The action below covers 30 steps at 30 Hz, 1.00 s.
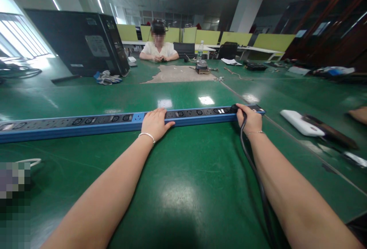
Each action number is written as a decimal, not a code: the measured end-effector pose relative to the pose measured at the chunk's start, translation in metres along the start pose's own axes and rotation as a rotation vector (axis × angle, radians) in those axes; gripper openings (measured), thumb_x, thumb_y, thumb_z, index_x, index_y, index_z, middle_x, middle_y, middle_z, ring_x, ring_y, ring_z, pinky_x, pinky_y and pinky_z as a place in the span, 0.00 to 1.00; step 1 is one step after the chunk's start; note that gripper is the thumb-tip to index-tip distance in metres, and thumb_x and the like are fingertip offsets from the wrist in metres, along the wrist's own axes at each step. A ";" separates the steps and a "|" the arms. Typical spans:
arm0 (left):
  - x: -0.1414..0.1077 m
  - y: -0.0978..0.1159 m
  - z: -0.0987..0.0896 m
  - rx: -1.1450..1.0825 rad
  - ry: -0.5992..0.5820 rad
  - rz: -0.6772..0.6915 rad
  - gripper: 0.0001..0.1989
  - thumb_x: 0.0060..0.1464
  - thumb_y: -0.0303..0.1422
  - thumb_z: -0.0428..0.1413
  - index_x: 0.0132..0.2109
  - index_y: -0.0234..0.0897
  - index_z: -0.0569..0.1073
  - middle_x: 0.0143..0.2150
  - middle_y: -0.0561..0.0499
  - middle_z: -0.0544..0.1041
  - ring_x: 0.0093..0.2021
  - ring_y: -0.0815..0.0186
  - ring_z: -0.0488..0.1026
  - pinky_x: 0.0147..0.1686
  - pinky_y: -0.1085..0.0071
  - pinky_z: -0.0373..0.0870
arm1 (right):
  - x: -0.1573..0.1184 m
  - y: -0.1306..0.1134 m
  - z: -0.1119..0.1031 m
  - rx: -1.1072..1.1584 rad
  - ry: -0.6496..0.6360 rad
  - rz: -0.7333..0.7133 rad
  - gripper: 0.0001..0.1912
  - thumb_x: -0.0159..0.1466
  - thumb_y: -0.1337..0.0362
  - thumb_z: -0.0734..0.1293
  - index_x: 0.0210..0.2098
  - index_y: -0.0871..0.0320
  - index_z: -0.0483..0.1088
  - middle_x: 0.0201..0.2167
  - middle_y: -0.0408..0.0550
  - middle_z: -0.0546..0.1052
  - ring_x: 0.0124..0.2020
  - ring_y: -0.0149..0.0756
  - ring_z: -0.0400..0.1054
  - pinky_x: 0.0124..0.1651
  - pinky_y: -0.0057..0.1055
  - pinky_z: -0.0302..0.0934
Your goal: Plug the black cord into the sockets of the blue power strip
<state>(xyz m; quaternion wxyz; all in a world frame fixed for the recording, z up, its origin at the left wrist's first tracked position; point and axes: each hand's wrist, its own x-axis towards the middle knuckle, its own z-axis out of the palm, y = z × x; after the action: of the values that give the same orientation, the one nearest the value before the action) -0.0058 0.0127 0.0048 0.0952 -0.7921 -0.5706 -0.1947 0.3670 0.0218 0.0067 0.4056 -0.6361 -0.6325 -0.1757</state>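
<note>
Power strip lies lengthwise across the green table, beneath the left hand, whose thumb is spread along it; whether those fingers clasp its far edge, I cannot tell. Near the strip's right end, the right hand pinches a black plug, its cord hanging below. Plugging or unplugging seems in hand, calling for a steady strip and straight force.
</note>
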 end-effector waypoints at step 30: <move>0.000 0.001 0.001 -0.017 -0.006 -0.017 0.32 0.55 0.50 0.49 0.58 0.31 0.64 0.60 0.37 0.67 0.61 0.54 0.61 0.60 0.57 0.54 | -0.009 -0.083 0.012 0.241 -0.121 -0.167 0.18 0.63 0.62 0.58 0.47 0.58 0.74 0.42 0.50 0.79 0.41 0.39 0.74 0.47 0.32 0.66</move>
<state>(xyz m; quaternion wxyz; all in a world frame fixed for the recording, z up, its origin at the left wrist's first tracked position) -0.0050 0.0132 0.0042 0.0850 -0.7884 -0.5761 -0.1982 0.2834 0.0146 0.0171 0.4243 -0.5373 -0.7230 -0.0929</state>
